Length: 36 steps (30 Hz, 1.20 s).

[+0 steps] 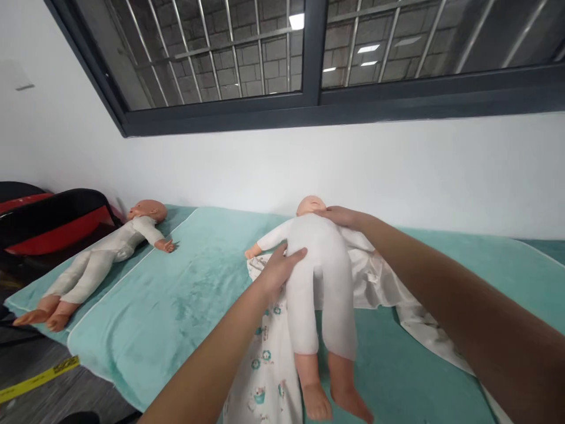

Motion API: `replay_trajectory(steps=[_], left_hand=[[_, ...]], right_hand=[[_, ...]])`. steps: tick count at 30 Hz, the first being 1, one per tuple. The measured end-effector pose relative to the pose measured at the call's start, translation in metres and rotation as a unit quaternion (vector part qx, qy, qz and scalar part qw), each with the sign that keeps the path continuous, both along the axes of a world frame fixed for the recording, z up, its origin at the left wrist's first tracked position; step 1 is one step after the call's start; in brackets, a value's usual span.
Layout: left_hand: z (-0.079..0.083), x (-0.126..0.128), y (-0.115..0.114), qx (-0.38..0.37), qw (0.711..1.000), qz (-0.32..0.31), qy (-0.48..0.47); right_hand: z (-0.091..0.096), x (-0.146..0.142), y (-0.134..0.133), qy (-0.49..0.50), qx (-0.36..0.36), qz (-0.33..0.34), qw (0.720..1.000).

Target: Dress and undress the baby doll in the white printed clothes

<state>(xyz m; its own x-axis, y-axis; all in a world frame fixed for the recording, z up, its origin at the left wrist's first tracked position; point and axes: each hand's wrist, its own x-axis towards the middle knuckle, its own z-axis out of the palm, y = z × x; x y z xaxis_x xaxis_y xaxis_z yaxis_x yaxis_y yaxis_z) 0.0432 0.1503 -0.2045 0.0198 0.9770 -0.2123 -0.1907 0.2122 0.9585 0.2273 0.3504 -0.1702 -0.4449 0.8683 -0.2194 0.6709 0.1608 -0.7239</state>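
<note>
Beneath the doll (pixel 318 238), printed cloth (pixel 272 371) partly hidden.

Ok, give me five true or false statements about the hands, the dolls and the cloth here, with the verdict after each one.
1. The left hand touches the nearer doll. True.
2. The right hand is at that doll's feet. False: it is at the other end, close to the head.
3. A second doll lies at the left of the picture, with neither hand on it. True.
4. The patterned cloth is on the floor. False: it lies on the turquoise cover, partly under the nearer doll.
5. Both dolls have bare feet. True.
</note>
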Motion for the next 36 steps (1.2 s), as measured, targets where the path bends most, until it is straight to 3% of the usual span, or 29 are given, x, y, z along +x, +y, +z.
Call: replay_trajectory(steps=[4, 7, 13, 16, 19, 21, 23, 25, 27, 29, 32, 33, 36], left_hand=[[0.023, -0.044, 0.004, 0.035, 0.999, 0.016, -0.02], [0.026, -0.091, 0.004, 0.036, 0.998, 0.051, -0.017], [0.005, -0.184, -0.003, 0.004, 0.992, 0.122, 0.025], [-0.012, -0.214, -0.005, -0.005, 0.988, 0.148, 0.031], [-0.028, -0.232, -0.001, -0.023, 0.986, 0.159, 0.036], [-0.035, -0.238, 0.002, -0.038, 0.986, 0.151, 0.06], [-0.038, -0.241, 0.002, -0.045, 0.971, 0.173, 0.156], [-0.036, -0.236, -0.005, -0.007, 0.915, 0.227, 0.332], [-0.03, -0.221, -0.024, 0.092, 0.82, 0.245, 0.509], [-0.024, -0.195, -0.051, 0.206, 0.739, 0.17, 0.618], [-0.022, -0.143, -0.087, 0.305, 0.676, -0.056, 0.668], [-0.024, -0.126, -0.093, 0.313, 0.658, -0.095, 0.678], [-0.031, -0.086, -0.085, 0.299, 0.629, -0.09, 0.712]], right_hand=[[0.029, -0.048, 0.008, -0.01, 0.019, 0.0, 1.0], [0.031, -0.101, 0.01, 0.021, 0.018, 0.038, 0.999], [-0.013, -0.207, 0.014, 0.157, 0.047, 0.156, 0.974], [-0.036, -0.248, 0.016, 0.204, 0.057, 0.178, 0.961], [-0.049, -0.268, 0.02, 0.219, 0.067, 0.201, 0.952], [-0.054, -0.263, 0.024, 0.188, 0.084, 0.198, 0.958], [-0.058, -0.24, 0.028, 0.091, 0.096, 0.158, 0.978], [-0.061, -0.201, 0.031, -0.026, 0.093, 0.106, 0.99], [-0.061, -0.151, 0.029, -0.093, 0.092, 0.087, 0.988], [-0.059, -0.098, 0.02, -0.159, 0.095, 0.071, 0.98], [-0.055, -0.034, -0.004, -0.232, 0.106, 0.074, 0.964], [-0.053, -0.02, -0.015, -0.248, 0.113, 0.08, 0.959], [-0.046, -0.003, -0.052, -0.27, 0.144, 0.108, 0.946]])
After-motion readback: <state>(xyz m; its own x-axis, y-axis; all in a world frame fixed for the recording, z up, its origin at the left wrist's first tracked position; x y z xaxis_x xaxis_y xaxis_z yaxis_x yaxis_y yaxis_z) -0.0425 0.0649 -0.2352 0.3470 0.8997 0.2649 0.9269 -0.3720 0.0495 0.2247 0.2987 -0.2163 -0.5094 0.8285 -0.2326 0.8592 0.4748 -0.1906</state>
